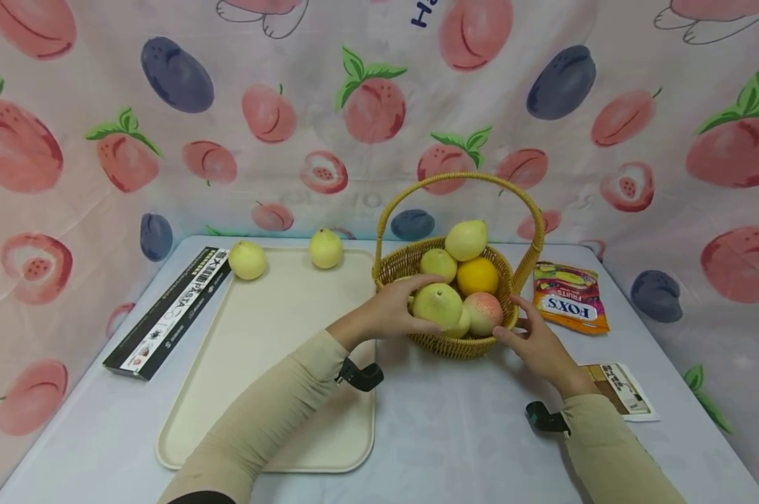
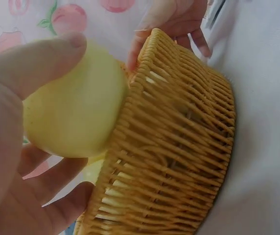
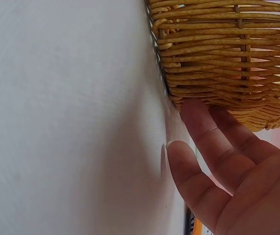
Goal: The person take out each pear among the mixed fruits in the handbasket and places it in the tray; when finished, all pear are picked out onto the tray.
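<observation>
My left hand (image 1: 400, 308) grips a round yellow-green pear (image 1: 438, 306) at the front left of a wicker basket (image 1: 445, 346). In the left wrist view, the thumb lies over the pear (image 2: 76, 103) while other fingers reach under it, close to the basket's rim (image 2: 130, 105). At the front right, my right hand (image 1: 540, 344) holds the basket's side, thumb at the rim and fingers against the outer weave (image 3: 228, 63). Behind the gripped pear are an orange (image 1: 477, 276), a peach (image 1: 484, 313) and more pears (image 1: 465, 240).
Left of the basket lies a cream tray (image 1: 279, 336), with one pear (image 1: 325, 248) at its back edge and another (image 1: 248, 260) at its back-left corner. A black pasta box (image 1: 168, 311) lies beside it. A candy bag (image 1: 570, 297) and a flat packet (image 1: 620, 390) lie at right.
</observation>
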Demonstrator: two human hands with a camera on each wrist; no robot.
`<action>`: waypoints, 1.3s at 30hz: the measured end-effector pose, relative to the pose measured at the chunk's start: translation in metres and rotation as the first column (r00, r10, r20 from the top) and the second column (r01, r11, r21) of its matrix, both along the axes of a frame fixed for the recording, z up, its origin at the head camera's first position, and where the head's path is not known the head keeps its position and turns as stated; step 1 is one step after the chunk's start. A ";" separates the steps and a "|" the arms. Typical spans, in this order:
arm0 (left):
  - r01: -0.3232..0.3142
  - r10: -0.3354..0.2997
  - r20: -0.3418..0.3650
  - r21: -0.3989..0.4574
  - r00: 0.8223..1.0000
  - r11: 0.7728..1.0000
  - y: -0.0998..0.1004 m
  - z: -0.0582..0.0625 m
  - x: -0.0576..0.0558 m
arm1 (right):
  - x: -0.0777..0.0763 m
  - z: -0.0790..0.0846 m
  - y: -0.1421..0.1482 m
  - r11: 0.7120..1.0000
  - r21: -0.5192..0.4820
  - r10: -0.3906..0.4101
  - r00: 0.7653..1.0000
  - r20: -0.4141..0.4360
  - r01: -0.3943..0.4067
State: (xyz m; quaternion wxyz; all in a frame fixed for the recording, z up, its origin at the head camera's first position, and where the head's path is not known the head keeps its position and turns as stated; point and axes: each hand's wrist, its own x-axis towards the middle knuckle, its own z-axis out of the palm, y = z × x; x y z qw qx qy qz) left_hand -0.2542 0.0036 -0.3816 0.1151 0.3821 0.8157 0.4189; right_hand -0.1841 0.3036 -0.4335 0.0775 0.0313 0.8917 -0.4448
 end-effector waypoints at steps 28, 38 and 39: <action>-0.327 0.327 0.004 -0.015 0.945 0.945 -0.129 -0.004 -0.001 | 0.001 0.000 0.001 0.999 0.029 0.017 0.999 -0.027 -0.017; -0.451 0.452 0.009 -0.066 0.892 0.890 -0.177 -0.020 -0.005 | 0.000 0.000 -0.001 1.000 0.010 0.010 1.000 -0.018 -0.009; -0.465 0.467 0.017 -0.075 0.884 0.882 -0.182 -0.023 -0.006 | 0.001 0.000 -0.001 1.000 0.011 0.008 1.000 -0.012 -0.008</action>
